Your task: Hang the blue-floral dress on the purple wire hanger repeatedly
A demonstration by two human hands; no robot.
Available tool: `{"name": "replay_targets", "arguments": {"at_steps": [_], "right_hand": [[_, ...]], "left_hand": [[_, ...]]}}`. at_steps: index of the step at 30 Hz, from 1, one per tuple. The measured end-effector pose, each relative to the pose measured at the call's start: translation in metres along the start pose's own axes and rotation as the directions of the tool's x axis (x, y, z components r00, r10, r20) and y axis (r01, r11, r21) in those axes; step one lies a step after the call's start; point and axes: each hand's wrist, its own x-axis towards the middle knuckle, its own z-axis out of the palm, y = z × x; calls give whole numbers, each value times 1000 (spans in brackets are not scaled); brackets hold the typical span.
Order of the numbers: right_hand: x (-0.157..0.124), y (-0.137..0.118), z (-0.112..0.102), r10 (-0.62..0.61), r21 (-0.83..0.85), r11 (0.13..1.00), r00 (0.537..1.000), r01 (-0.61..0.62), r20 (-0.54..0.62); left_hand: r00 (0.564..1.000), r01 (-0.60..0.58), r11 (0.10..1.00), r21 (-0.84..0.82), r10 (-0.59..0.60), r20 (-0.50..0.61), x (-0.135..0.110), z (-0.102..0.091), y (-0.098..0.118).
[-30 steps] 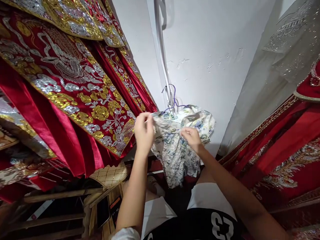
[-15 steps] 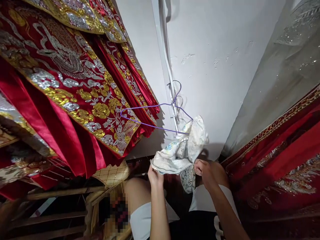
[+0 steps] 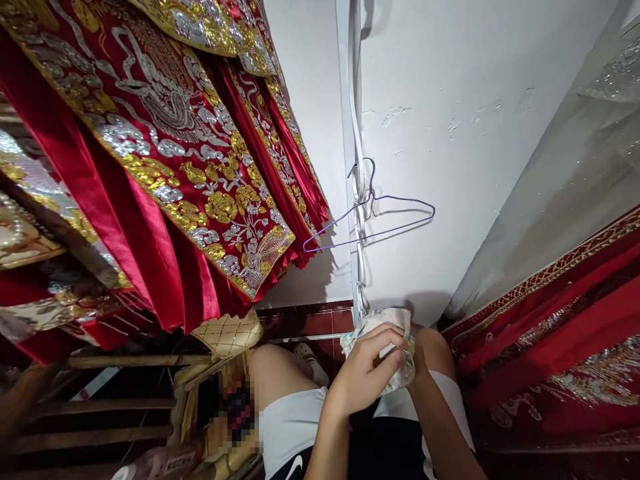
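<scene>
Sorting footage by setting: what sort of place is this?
Likely a costume or formalwear room: sequined red robe at left, beaded red garment at right, purple hanger by the white wall.

White shorts — black cloth above, with a white swoosh.
</scene>
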Motion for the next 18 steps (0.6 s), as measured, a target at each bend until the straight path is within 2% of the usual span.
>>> {"name": "replay_targets", "arguments": {"at_steps": [4, 7, 10, 12, 14, 16, 17, 18], "right_hand": [[2, -15, -4, 20, 127, 992, 990, -2, -137], [6, -20, -2, -3, 171, 985, 990, 28, -143], [9, -28, -7, 52, 327, 945, 987, 0, -151], [11, -38, -12, 109, 428, 902, 988, -52, -111], [14, -49, -14, 145, 469, 875, 989, -120, -17], [16, -60, -12, 176, 457, 866, 979, -203, 102], [17, -65, -11, 191, 426, 871, 967, -246, 166], [18, -70, -9, 194, 375, 886, 952, -273, 236]], "left_hand": [[999, -25, 994, 107, 29, -38, -9, -11, 15], [998, -59, 991, 124, 59, 3, -13, -11, 14], [997, -77, 984, 163, 73, 31, -10, -4, 10], [994, -98, 976, 195, 104, -18, -6, -4, 7], [975, -125, 969, 214, 160, -155, 0, -12, 7], [923, -144, 966, 216, 210, -323, 9, -26, 8], [904, -148, 966, 211, 219, -368, 13, -35, 8], [909, -145, 969, 201, 211, -358, 17, -43, 7]]}}
